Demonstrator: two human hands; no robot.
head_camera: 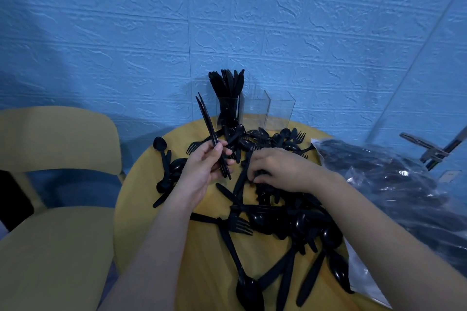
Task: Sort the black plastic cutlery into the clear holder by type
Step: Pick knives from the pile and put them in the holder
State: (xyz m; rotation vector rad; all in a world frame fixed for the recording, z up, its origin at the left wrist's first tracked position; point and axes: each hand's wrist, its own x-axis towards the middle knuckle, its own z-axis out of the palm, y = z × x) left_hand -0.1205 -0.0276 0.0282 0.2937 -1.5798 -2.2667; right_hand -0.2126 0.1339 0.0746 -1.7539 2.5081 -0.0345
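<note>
My left hand (202, 166) grips a small bunch of black knives (207, 121), blades pointing up and away. My right hand (275, 169) reaches palm-down into the pile of black cutlery (285, 219), its fingers curled onto pieces there; whether it holds one I cannot tell. The clear holder (255, 108) stands at the table's far edge with three compartments. Its left compartment is packed with upright black knives (226, 86). The middle and right compartments look empty. Loose forks, spoons and knives cover the round yellow table (202, 260).
A yellow chair (55, 235) stands left of the table. A clear plastic bag of more black cutlery (394, 179) lies on the right. A metal stand (434, 149) rises behind the bag. A blue textured wall sits close behind the holder.
</note>
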